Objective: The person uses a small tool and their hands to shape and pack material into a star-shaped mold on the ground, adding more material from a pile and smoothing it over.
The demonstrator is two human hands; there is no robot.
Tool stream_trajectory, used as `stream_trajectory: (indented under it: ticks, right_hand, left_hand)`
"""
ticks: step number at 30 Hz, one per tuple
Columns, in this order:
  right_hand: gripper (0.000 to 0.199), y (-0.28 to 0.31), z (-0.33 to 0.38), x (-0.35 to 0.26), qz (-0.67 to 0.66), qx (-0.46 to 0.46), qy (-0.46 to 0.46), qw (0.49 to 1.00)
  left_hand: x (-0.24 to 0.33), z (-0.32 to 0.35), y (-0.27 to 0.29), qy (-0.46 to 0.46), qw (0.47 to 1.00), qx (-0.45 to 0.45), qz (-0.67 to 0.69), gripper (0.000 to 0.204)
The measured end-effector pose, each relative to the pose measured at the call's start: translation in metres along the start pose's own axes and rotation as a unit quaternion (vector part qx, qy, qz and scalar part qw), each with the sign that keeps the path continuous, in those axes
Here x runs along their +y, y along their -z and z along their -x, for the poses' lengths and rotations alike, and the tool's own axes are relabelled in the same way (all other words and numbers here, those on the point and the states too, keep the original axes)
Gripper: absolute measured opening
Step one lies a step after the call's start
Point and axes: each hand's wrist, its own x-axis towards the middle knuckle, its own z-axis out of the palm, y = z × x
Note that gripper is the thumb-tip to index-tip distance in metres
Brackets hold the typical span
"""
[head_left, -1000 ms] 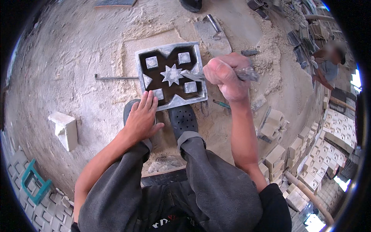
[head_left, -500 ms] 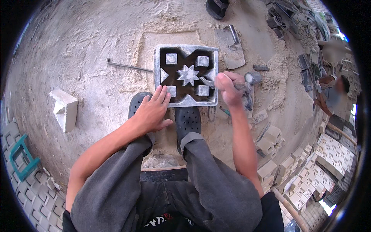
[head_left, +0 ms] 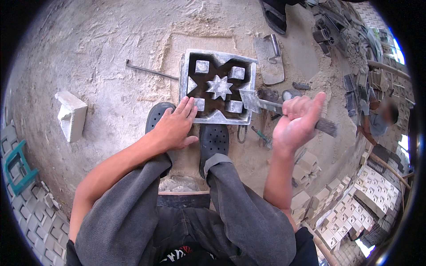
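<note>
On the ground before me lies a square grey metal block mould [head_left: 220, 120], with an eight-pointed star [head_left: 219, 87] in its middle and a square post near each corner. My left hand [head_left: 176, 126] rests flat on its near left corner, fingers stretched out. My right hand [head_left: 296, 120] is wrapped round a small trowel [head_left: 270, 106] to the right of the mould. Its flat metal blade lies over the mould's right edge; its dark, worn handle end sticks out past my hand. My dark clogs [head_left: 214, 141] are at the mould's near edge.
A large flat trowel [head_left: 269, 62] lies beyond the mould on the right, a thin metal rod [head_left: 151, 71] at left. A white block [head_left: 72, 116] stands on the left. Rows of cast blocks [head_left: 346, 217] and another person [head_left: 379, 119] are at right; a dark shoe [head_left: 275, 17] is at the top.
My right hand has swung right and turned, lifting the trowel so its blade shows at the mould's right edge. My left hand stays put. The far shoe has shifted right.
</note>
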Motion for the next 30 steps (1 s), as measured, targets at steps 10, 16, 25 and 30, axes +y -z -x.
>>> stream_trajectory:
  ticks: [10,16,25,30]
  right_hand:
    - [0.052,0.019,0.008,0.033,0.034,-0.062,0.000,0.998]
    - [0.053,0.036,0.019,0.076,0.163,-0.051,0.114,0.979]
    - [0.051,0.023,0.020,0.029,0.125,-0.068,0.147,0.979]
    - [0.048,0.025,0.004,0.057,0.207,-0.048,-0.009,0.977]
  left_hand:
    - [-0.003,0.003,-0.002,0.001,1.000,0.008,-0.003,0.090]
    - [0.007,-0.007,0.000,-0.012,1.000,0.018,-0.011,0.088]
    - [0.007,-0.010,0.000,-0.016,1.000,0.024,-0.011,0.089]
    - [0.009,-0.009,-0.001,-0.003,1.000,0.006,-0.012,0.089]
